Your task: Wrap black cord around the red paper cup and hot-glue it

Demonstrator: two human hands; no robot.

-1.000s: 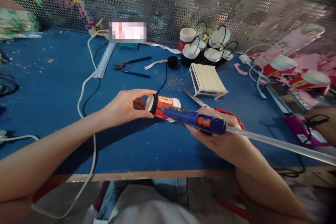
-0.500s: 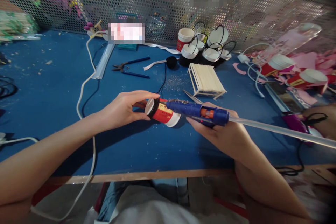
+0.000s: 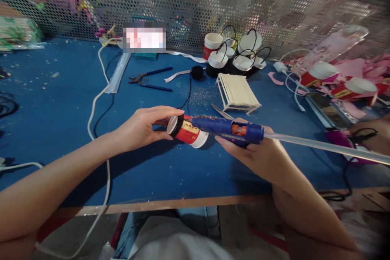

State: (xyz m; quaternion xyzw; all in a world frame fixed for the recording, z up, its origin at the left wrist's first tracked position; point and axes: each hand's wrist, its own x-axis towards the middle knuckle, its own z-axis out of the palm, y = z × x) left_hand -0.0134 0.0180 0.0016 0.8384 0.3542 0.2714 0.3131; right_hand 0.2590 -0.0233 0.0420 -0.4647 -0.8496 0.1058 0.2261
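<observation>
My left hand [image 3: 152,124] is closed around the base end of a red and white paper cup [image 3: 189,133], which lies tilted on its side. Black cord [image 3: 176,126] is wound around the cup near its base, and a strand leads back to a small black ball of cord [image 3: 197,72]. In my right hand [image 3: 258,152] is a blue hot glue gun [image 3: 227,128], a long clear glue stick [image 3: 323,145] sticking out of its rear. The gun's nozzle points left, close to or touching the cup's side beside the cord; exact contact cannot be made out.
Behind lie pliers [image 3: 152,79], a little wooden-stick table [image 3: 238,91] and several cups with black handles [image 3: 243,63]. A white cable [image 3: 91,118] runs down the left. At the right are a phone [image 3: 327,109], more red cups [image 3: 319,73] and another person's arm [image 3: 373,132].
The view has shifted slightly. Both hands keep nearly the same pose on the cup and glue gun; the other person's arm at the right has moved a little.
</observation>
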